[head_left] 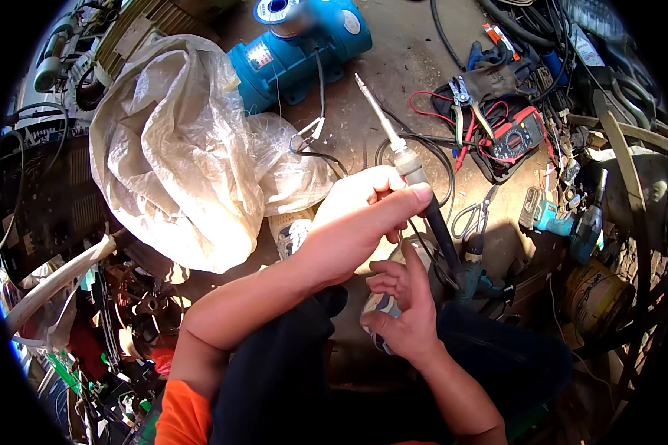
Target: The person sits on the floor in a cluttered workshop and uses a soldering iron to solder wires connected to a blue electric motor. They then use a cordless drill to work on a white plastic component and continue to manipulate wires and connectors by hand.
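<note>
A large soldering iron (439,236) with a black handle and a pale metal shaft slants across the middle. My left hand (375,206) is wrapped round its handle, and the tip points up and away toward the left. Below it, my right hand (410,315) is raised with its thumb and bent fingers apart; nothing shows in it. Beyond both hands lies a blue electric motor (298,63), its dark cable ending in stripped wires (313,135). A spool of solder wire (276,10) rests on top of the motor.
Crumpled translucent plastic sheeting (174,148) lies left of my hands. To the right are a red multimeter (518,136), pliers (470,111), work gloves (501,78), scissors (475,215) and a teal power tool (545,215). Coiled black cable (447,167) runs beside the iron.
</note>
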`<state>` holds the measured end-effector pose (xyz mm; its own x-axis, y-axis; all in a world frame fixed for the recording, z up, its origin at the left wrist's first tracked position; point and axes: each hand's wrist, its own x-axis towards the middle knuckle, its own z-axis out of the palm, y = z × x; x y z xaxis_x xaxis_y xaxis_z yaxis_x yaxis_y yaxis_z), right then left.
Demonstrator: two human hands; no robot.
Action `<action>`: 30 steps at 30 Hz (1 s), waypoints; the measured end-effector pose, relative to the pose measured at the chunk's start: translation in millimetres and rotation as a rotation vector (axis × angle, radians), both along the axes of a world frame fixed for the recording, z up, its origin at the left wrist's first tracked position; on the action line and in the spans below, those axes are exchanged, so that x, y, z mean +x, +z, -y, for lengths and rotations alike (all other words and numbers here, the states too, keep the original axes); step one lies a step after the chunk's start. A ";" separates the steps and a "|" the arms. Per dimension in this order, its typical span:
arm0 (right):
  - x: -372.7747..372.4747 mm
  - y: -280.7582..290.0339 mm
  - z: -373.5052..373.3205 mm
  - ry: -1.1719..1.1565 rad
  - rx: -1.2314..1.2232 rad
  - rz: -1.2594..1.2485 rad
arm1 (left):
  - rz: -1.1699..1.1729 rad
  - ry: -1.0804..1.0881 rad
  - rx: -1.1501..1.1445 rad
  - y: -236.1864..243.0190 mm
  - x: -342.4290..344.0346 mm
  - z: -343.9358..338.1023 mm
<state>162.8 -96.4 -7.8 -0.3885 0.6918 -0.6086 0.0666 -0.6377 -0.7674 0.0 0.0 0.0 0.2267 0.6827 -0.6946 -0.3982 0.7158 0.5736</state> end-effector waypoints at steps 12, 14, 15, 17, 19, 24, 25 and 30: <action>-78.1 -39.0 -77.2 -0.363 0.821 0.459 | -0.031 -0.211 0.035 -11.2 -50.8 -14.7; -76.0 -42.0 -81.5 -0.320 0.829 0.469 | -0.053 -0.252 0.151 -4.8 -65.9 -20.7; -75.8 -42.2 -83.7 -0.299 0.827 0.471 | -0.068 -0.271 0.204 -3.0 -74.3 -22.0; -79.4 -42.3 -99.6 -0.345 0.808 0.389 | -0.232 -0.315 0.214 -9.4 -101.5 -25.6; -82.8 -46.4 -111.7 -0.409 0.805 0.355 | -0.563 -0.134 0.180 -22.1 -129.0 -31.8; -90.9 -31.4 -132.8 -0.464 0.625 0.191 | -0.937 -0.096 0.339 -55.6 -161.1 -42.6; -92.0 -28.3 -136.2 -0.447 0.606 0.197 | -0.961 -0.158 0.337 -55.8 -158.6 -48.0; -93.4 -21.6 -143.1 -0.411 0.482 0.197 | -0.993 -0.259 0.294 -59.5 -154.6 -56.6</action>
